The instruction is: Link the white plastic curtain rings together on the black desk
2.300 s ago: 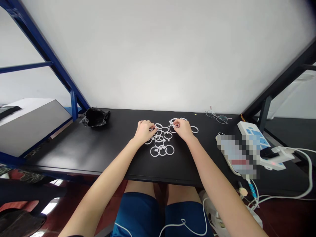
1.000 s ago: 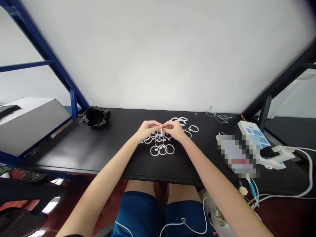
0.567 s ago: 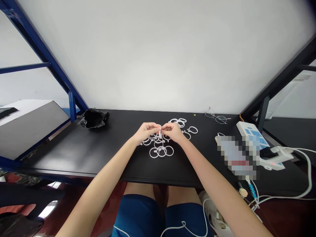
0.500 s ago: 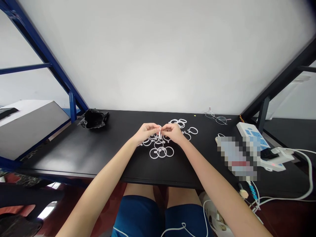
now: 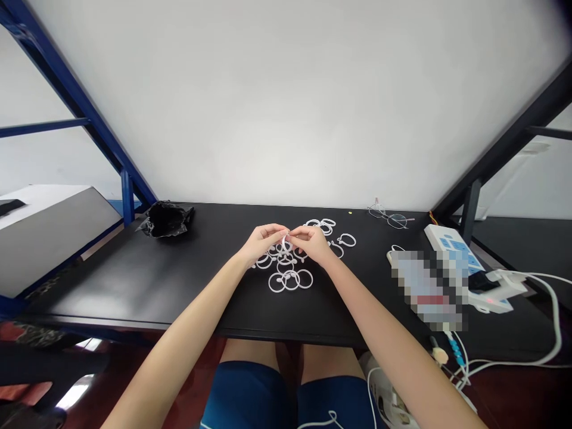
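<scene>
Far L of grip: blue metal frame (image 5: 83, 113), slanted; grey-white box (image 5: 67, 229) seen thru it, partly out of view. On black desk (image 5: 134, 280), well L of grip: blk plastic bag (image 5: 164, 221), crumpled, mouth open.

L hand (image 5: 260, 243): forearm in fr. lower L; grip pinched narrow, thumb + index on one white ring (image 5: 283, 243). Ring approx. edge-on, hangs just below fingertips, abv the other rings. Just under grip + to its near side: loose white rings (image 5: 277, 291), overlapping, small knobs on them, some partly hidden by hands; three in a row nearest desk edge.

R hand (image 5: 314, 243): thumb + index also pinched, at top of same ring, tips close agst L's; exact contact too small to tell.

R of grip, far side: small ring cluster (image 5: 328, 232), overlapping. Bit further R: single ring (image 5: 347, 246), beside one partly covered by R hand.

Well R of grip: wire eyeglasses (image 5: 386, 215) at back; phone (image 5: 426, 289), pixelated, nearer side; power strip (image 5: 453, 245) next, then white cable (image 5: 557, 333), looped.
</scene>
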`<state>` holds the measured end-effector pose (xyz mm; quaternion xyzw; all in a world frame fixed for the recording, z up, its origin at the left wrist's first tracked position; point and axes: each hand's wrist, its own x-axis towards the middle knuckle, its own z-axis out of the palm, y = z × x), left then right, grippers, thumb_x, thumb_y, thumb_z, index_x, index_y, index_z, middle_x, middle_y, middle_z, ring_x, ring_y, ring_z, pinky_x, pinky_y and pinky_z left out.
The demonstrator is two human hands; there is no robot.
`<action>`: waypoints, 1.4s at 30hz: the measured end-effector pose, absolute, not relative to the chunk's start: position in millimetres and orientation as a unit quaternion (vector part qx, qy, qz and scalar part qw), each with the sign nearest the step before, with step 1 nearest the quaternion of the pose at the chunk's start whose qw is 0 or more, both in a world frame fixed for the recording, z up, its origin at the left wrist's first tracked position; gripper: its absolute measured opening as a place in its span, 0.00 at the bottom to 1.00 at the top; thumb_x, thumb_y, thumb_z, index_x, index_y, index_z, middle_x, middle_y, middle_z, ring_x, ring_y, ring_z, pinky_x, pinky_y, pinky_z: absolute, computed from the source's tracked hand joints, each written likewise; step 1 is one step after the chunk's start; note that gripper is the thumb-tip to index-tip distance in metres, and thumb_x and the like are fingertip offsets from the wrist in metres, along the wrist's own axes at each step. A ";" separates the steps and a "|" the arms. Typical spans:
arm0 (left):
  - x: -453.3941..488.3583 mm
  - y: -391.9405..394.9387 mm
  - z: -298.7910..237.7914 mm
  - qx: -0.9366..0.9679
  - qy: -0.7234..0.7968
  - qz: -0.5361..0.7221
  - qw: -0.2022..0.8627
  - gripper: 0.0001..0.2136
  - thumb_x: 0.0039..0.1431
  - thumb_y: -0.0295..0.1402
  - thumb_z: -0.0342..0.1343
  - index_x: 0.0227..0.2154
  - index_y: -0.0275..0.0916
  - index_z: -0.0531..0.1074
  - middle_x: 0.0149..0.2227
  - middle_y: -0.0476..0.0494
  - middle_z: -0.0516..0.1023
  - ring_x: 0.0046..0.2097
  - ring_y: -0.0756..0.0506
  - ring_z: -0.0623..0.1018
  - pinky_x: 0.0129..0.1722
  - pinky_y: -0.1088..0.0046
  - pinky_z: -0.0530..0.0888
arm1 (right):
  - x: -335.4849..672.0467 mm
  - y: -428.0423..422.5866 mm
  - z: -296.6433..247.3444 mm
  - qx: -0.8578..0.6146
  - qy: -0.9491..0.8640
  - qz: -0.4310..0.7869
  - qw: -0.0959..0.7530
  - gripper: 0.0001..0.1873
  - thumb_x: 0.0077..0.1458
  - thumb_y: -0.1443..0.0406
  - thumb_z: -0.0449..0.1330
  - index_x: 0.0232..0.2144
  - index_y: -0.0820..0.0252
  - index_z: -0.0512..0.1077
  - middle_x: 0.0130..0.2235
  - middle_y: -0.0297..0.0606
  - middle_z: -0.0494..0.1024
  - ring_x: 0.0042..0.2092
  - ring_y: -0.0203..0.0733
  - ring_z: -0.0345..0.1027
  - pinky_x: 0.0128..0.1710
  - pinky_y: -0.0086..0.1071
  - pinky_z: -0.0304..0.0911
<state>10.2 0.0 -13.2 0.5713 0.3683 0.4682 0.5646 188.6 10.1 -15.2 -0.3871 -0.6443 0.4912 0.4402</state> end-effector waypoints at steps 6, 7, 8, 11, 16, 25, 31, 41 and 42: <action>10.6 1.4 -13.0 0.533 0.405 0.490 0.558 0.18 0.46 0.44 0.66 0.35 0.36 0.78 0.34 0.44 0.80 0.35 0.48 0.77 0.42 0.70 0.73 | 187.9 12.4 -17.3 -0.399 -0.640 0.491 0.436 0.15 0.44 0.56 0.67 0.29 0.62 0.77 0.23 0.36 0.76 0.24 0.39 0.71 0.20 0.28 0.64; 10.1 1.8 -12.7 0.529 0.410 0.498 0.552 0.18 0.46 0.44 0.67 0.35 0.36 0.77 0.34 0.44 0.80 0.35 0.48 0.77 0.42 0.69 0.74 | 189.0 13.8 -17.9 -0.405 -0.637 0.485 0.441 0.14 0.44 0.56 0.66 0.29 0.62 0.76 0.24 0.37 0.76 0.25 0.39 0.71 0.20 0.28 0.64; 9.3 2.3 -12.4 0.526 0.415 0.506 0.543 0.18 0.45 0.45 0.67 0.35 0.36 0.77 0.35 0.43 0.81 0.35 0.48 0.77 0.42 0.69 0.74 | 190.9 15.8 -18.5 -0.414 -0.631 0.475 0.452 0.14 0.45 0.56 0.66 0.30 0.62 0.76 0.25 0.38 0.77 0.25 0.39 0.72 0.20 0.28 0.64; 5.8 4.8 -12.6 0.537 0.429 0.523 0.504 0.19 0.45 0.45 0.67 0.34 0.35 0.76 0.35 0.42 0.81 0.35 0.47 0.78 0.41 0.68 0.75 | 201.7 24.1 -20.3 -0.464 -0.601 0.399 0.514 0.12 0.46 0.58 0.63 0.30 0.61 0.75 0.31 0.41 0.80 0.27 0.41 0.73 0.22 0.30 0.65; 2.6 6.9 -17.3 0.613 0.473 0.507 0.380 0.15 0.48 0.43 0.64 0.31 0.35 0.76 0.31 0.41 0.81 0.33 0.45 0.79 0.37 0.69 0.75 | 224.5 36.6 -23.6 -0.557 -0.619 0.185 0.521 0.07 0.47 0.66 0.59 0.30 0.61 0.75 0.32 0.39 0.80 0.32 0.42 0.72 0.36 0.36 0.68; 2.2 2.8 -18.1 0.748 0.499 0.398 0.183 0.03 0.49 0.32 0.60 0.25 0.39 0.75 0.28 0.48 0.80 0.33 0.47 0.77 0.39 0.69 0.72 | 224.2 34.4 -33.2 -0.589 -0.741 0.043 0.319 0.22 0.47 0.78 0.52 0.42 0.59 0.76 0.41 0.42 0.79 0.49 0.51 0.64 0.49 0.43 0.57; -1.2 6.7 -21.6 0.781 0.511 0.344 0.104 0.03 0.49 0.33 0.60 0.24 0.40 0.75 0.32 0.48 0.78 0.37 0.45 0.74 0.47 0.63 0.68 | 226.9 35.9 -33.8 -0.608 -0.731 0.041 0.308 0.19 0.49 0.78 0.52 0.39 0.58 0.76 0.40 0.40 0.80 0.46 0.49 0.65 0.46 0.40 0.56; -3.1 8.7 -24.2 0.787 0.511 0.329 0.107 0.10 0.53 0.41 0.58 0.24 0.40 0.75 0.33 0.45 0.76 0.39 0.43 0.73 0.53 0.56 0.63 | 227.2 36.0 -32.2 -0.560 -0.707 0.067 0.427 0.11 0.50 0.72 0.54 0.31 0.59 0.76 0.32 0.39 0.78 0.34 0.42 0.70 0.38 0.34 0.64; -3.0 8.6 -24.3 0.788 0.508 0.331 0.106 0.11 0.54 0.42 0.57 0.24 0.40 0.74 0.33 0.45 0.76 0.39 0.43 0.73 0.53 0.56 0.63 | 227.8 36.2 -32.7 -0.560 -0.703 0.070 0.432 0.11 0.50 0.72 0.54 0.30 0.59 0.76 0.32 0.38 0.78 0.34 0.42 0.71 0.38 0.34 0.65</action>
